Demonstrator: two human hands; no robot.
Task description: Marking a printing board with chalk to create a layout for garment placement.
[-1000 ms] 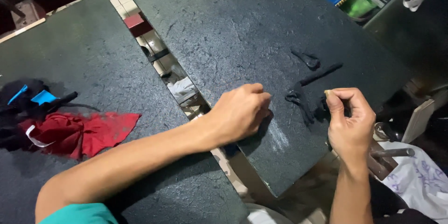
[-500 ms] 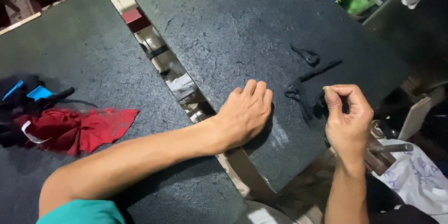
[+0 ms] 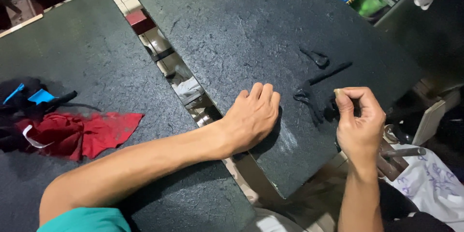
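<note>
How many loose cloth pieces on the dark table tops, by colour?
Black scraps by the right hand: 3, a small one, a thin strip and a bunched piece
Red cloth: 1
Blue bits: 2
Black bundle at far left: 1
Total: 7
The left hand lies flat, holding nothing.

Left arm (image 3: 145, 164): bare below a short teal sleeve (image 3: 87, 220) at the shoulder. Right forearm (image 3: 360, 198): bare, no sleeve visible. No rings, watch or gloves
</note>
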